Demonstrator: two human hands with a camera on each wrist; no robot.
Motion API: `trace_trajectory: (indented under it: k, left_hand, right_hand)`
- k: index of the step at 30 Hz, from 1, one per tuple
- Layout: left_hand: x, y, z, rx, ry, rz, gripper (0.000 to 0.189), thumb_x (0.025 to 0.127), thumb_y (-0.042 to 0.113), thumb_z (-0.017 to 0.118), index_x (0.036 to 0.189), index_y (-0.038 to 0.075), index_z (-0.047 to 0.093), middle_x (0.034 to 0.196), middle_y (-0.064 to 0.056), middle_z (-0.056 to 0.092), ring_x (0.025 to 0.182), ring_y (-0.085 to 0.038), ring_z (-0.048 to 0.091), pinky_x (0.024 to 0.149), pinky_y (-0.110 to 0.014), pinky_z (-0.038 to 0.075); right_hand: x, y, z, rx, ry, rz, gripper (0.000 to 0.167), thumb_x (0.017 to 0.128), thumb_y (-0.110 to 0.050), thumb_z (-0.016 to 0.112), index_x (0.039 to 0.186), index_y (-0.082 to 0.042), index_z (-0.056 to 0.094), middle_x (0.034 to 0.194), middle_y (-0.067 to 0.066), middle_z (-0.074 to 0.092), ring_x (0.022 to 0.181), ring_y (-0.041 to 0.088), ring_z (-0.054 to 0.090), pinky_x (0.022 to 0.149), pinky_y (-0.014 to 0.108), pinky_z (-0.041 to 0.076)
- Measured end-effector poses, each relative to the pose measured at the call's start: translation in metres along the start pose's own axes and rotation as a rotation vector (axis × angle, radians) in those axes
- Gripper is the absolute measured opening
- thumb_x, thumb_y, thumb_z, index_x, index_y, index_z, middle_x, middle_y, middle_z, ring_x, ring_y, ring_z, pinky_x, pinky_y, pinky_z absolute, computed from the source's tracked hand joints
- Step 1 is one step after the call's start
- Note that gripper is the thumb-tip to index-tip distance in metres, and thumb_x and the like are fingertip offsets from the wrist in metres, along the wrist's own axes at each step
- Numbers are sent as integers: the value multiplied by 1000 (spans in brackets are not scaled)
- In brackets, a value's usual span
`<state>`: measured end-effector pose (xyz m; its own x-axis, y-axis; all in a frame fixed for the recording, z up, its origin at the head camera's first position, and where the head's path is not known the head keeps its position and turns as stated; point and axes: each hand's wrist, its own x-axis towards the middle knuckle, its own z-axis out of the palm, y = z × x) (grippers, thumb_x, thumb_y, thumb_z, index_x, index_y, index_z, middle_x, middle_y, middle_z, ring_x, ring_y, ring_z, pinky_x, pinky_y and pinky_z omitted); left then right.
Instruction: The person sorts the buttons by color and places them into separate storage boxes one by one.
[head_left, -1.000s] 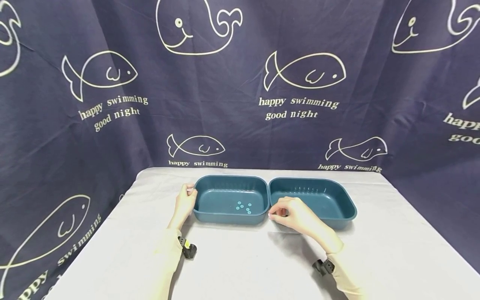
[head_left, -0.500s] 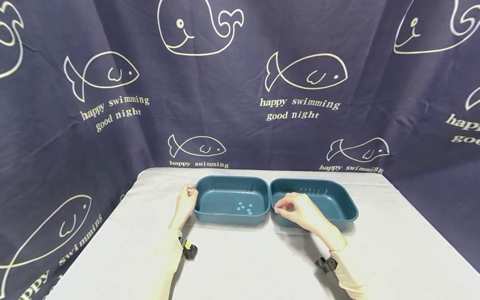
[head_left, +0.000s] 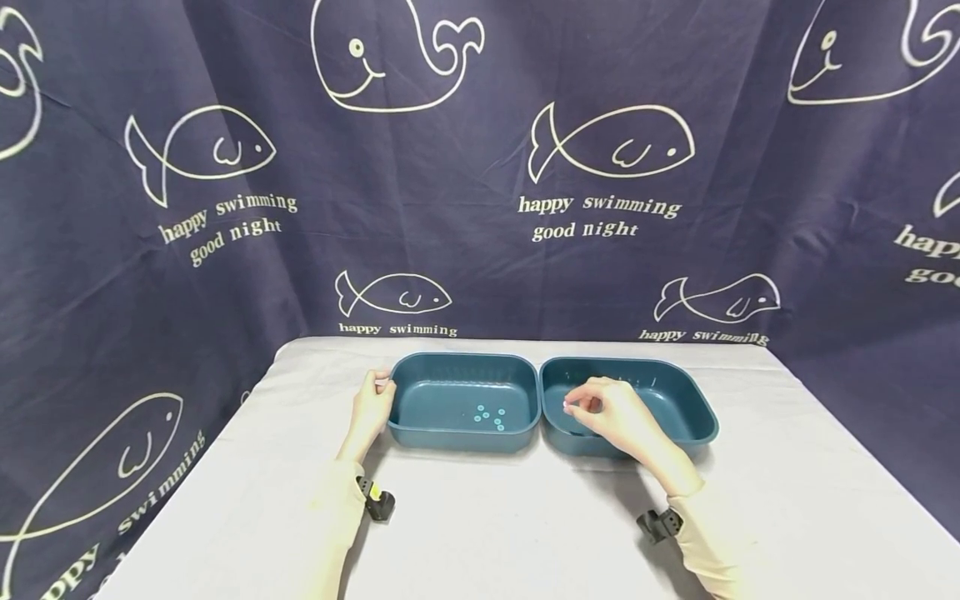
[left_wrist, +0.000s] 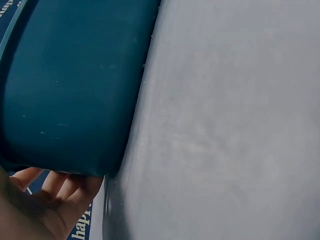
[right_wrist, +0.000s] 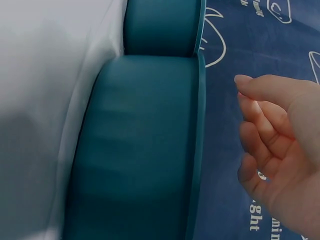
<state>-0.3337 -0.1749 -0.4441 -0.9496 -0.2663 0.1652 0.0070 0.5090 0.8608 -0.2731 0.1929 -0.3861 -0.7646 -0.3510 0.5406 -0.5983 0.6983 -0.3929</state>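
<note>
Two teal plastic bins stand end to end. My left hand (head_left: 372, 407) holds the outer end of the left bin (head_left: 457, 437); in the left wrist view its fingers (left_wrist: 75, 195) bend against the end wall. Several small light-blue discs, like buttons (head_left: 486, 415), lie in the right half of that bin. My right hand (head_left: 618, 414) is over the near left part of the right bin (head_left: 678, 408), pinching a tiny pale pink piece (head_left: 566, 406) between thumb and forefinger. In the right wrist view the thumb and forefinger tips nearly meet, and the piece is hidden there.
The bins stand towards the back of a table with a white cloth (head_left: 480, 517). Close behind and to the sides hangs a dark blue curtain (head_left: 480, 233) printed with fish and whales. Each wrist carries a small black camera (head_left: 660, 527).
My right hand has moved right and away from me, from the near side where the bins meet to over the right bin, still pinching. The left hand has stayed at the left bin.
</note>
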Motion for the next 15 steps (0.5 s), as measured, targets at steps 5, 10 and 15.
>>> trace_trajectory:
  k: [5,10,15]
  left_hand:
    - [0,1,-1,-1,2,3,29,94,19,48,119,6,53,99,-20,63,89,-31,59,78,-40,46]
    - [0,2,-1,-3,0,4,28,94,18,48,119,6,54,99,-19,63,88,-30,59,77,-37,45]
    - [0,1,-1,2,-3,-1,29,94,18,48,120,7,53,98,-19,63,87,-29,59,75,-34,45]
  right_hand:
    - [-1,4,-2,-30,26,23,7,75,-11,75,81,-15,73,63,-14,55,62,3,52,61,23,44]
    - [-2,7,-2,-47,34,64,6,76,-12,74,81,-15,73,63,-13,55,62,3,52,60,23,44]
    - [-4,12,-2,-45,29,101,6,77,-11,74,81,-14,73,63,-12,55,61,2,51,58,22,43]
